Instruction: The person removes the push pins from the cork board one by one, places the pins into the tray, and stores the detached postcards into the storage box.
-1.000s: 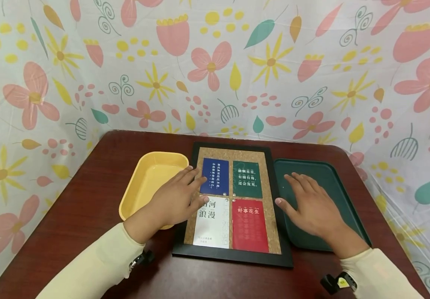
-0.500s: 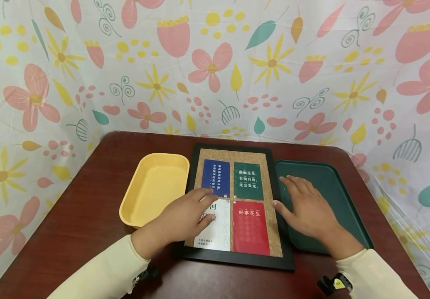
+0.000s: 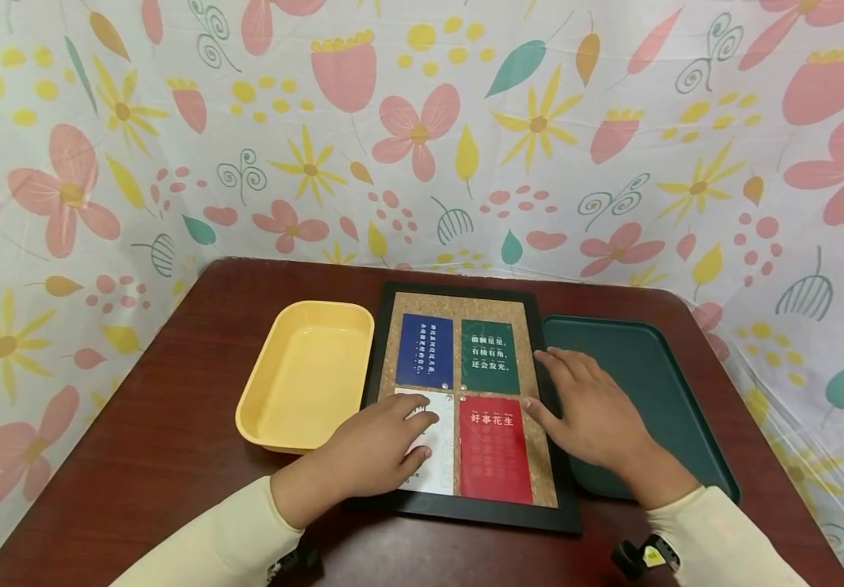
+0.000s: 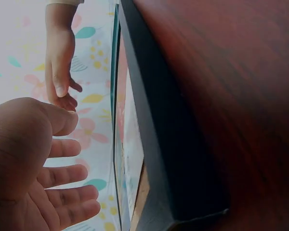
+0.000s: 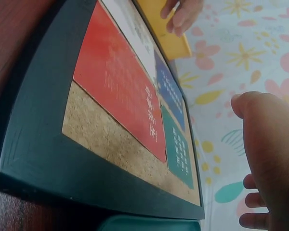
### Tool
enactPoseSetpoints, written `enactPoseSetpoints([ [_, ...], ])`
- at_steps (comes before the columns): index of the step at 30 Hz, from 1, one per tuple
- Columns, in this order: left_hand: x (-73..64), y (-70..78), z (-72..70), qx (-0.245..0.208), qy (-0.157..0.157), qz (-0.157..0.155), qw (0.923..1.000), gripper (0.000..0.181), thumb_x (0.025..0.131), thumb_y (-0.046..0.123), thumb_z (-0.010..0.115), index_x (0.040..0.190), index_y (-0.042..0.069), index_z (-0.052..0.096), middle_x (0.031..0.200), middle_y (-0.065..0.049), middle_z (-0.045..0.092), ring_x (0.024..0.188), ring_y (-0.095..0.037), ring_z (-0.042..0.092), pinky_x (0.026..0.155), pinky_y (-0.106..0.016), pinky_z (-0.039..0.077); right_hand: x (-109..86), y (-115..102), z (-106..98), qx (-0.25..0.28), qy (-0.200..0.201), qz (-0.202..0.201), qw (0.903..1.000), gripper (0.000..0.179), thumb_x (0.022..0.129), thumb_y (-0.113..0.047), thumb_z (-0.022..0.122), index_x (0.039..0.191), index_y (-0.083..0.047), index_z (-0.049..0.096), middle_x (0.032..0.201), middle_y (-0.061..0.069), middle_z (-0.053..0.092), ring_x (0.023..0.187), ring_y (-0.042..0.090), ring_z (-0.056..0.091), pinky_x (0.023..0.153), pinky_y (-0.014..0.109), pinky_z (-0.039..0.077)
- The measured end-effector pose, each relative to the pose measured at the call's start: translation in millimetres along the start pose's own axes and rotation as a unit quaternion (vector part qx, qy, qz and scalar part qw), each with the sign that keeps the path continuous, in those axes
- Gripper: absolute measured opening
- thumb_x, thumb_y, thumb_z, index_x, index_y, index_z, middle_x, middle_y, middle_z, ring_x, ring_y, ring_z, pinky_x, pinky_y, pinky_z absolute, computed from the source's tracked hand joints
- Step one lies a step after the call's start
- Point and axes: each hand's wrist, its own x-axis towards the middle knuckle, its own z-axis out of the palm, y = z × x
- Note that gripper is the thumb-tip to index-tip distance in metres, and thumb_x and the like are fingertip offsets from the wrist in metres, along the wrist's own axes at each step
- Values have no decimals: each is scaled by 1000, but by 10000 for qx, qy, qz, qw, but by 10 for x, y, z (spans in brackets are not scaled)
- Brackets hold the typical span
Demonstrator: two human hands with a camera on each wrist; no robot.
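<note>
A black-framed cork board (image 3: 466, 512) lies on the table with a blue card (image 3: 425, 350), a green card (image 3: 490, 356), a white card (image 3: 436, 444) and a red card (image 3: 495, 448) on it, silver pins at their inner corners. My left hand (image 3: 373, 447) hovers over the lower left of the board, fingers spread and overlapping the white card in the head view; the left wrist view shows it above the frame, holding nothing. Over the right frame edge is my right hand (image 3: 598, 412), its fingers relaxed and empty, thumb pointing toward the red card.
Left of the board stands a yellow tray (image 3: 251, 395) with raised walls. A flat dark green tray (image 3: 674, 399) lies to the right, beside the frame. Behind the dark red table (image 3: 172, 424) hangs a flower-patterned curtain (image 3: 422, 204).
My left hand has moved right and toward me, from beside the yellow tray to over the white card. My right hand has shifted slightly left toward the board.
</note>
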Motion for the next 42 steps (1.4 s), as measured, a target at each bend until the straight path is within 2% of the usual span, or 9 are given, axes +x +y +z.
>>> enactPoseSetpoints([
  [11,-43,12,93,89,56,135,9999,36,101,35,62,128,12,67,135,-11,60,127,-27,56,111,-41,40,77,-90,86,252,99,-308,9992,71,97,-48,65,147,-1,50,146,21,50,136,40,43,107,61,39],
  [18,-65,25,151,175,127,203,9996,26,99,33,64,116,14,69,128,-7,63,120,-23,58,103,-39,47,122,-148,151,411,83,-429,9982,68,96,-46,66,144,0,53,144,20,53,135,39,44,107,59,40],
  [23,-77,30,184,237,163,262,9992,25,99,34,64,114,15,70,125,-4,63,119,-22,59,100,-39,49,152,-187,170,363,56,-475,9982,67,95,-44,68,143,1,54,144,21,53,134,40,44,107,60,39],
  [29,-89,28,215,305,122,226,9992,25,99,35,63,114,17,70,123,-2,63,116,-21,58,98,-39,49,188,-248,185,402,34,-480,9980,66,96,-44,68,141,2,55,142,21,54,133,40,46,107,59,40],
  [42,-85,56,250,340,230,336,9986,20,98,32,64,111,19,72,116,1,65,109,-20,58,93,-38,50,196,-329,252,516,44,-311,9982,62,93,-43,71,141,-6,59,138,15,60,128,36,52,99,60,47],
])
